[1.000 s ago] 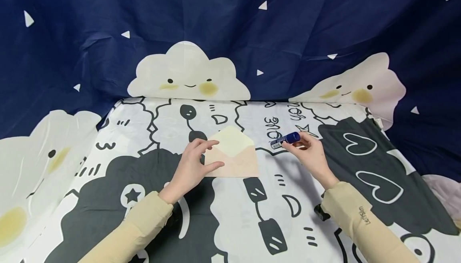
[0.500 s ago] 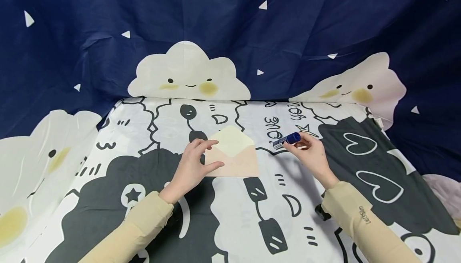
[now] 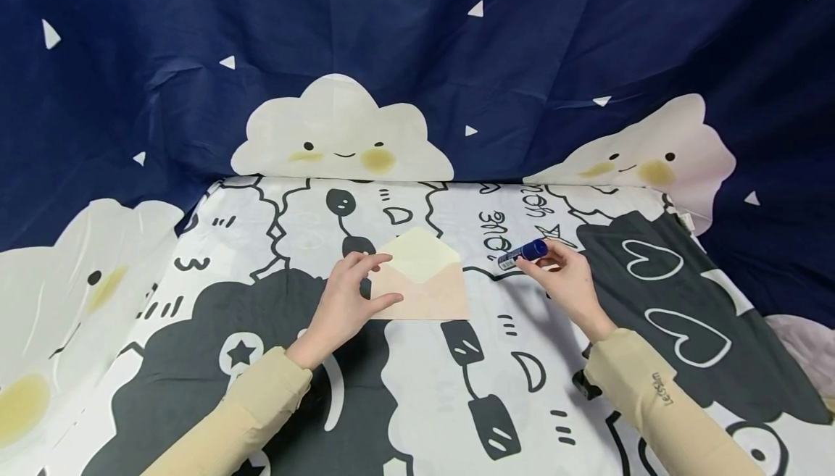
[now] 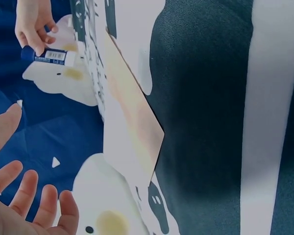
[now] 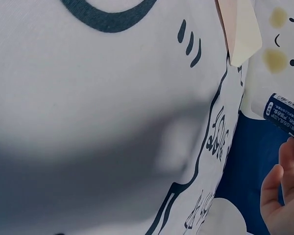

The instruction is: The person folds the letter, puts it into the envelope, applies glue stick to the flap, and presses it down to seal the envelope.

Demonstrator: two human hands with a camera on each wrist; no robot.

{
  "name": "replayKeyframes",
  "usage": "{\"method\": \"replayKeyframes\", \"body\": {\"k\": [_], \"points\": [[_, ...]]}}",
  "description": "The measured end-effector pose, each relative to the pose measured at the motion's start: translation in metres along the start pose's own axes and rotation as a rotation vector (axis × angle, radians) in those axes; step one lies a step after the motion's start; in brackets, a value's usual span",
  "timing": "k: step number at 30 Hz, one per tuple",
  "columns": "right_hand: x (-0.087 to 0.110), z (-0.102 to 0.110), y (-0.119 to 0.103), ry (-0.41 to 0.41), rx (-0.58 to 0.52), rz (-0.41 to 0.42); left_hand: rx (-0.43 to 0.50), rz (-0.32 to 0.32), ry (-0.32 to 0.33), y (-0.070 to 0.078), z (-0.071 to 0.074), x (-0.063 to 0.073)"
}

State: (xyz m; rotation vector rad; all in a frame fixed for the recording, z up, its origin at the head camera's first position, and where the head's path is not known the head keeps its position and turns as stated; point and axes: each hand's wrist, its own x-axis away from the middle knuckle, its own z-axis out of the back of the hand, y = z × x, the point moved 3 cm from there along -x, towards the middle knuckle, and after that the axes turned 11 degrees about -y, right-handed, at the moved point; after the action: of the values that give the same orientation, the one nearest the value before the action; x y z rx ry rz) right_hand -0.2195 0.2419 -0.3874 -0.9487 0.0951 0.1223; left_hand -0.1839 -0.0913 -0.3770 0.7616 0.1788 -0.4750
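Note:
A pale pink envelope point(image 3: 433, 298) lies on the printed cloth, its cream flap point(image 3: 420, 255) unfolded and pointing away from me. My left hand point(image 3: 349, 295) hovers at its left edge, thumb and fingers spread with nothing between them; the left wrist view shows a gap between this hand and the envelope point(image 4: 132, 110). To the envelope's right, my right hand point(image 3: 570, 284) pinches a blue glue stick point(image 3: 523, 253) by its blue end. The stick is held tilted above the cloth, its paler end toward the envelope. A barcode label shows on the glue stick point(image 5: 286, 116) in the right wrist view.
A black-and-white cartoon cloth point(image 3: 470, 367) covers the surface under both hands. Behind it hangs a navy curtain point(image 3: 522, 48) with white triangles and smiling clouds. A small black object point(image 3: 587, 385) shows beneath the right sleeve.
My right hand has shifted slightly to the right with the glue stick, away from the envelope. The left hand and the envelope have stayed nearly still.

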Motion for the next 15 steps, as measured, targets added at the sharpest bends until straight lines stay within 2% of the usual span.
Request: {"method": "replayKeyframes", "body": {"k": [15], "points": [[0.0014, 0.0006, 0.0057, 0.010, 0.032, -0.012, 0.014, 0.033, -0.014, -0.0015, 0.0002, 0.0024]]}}
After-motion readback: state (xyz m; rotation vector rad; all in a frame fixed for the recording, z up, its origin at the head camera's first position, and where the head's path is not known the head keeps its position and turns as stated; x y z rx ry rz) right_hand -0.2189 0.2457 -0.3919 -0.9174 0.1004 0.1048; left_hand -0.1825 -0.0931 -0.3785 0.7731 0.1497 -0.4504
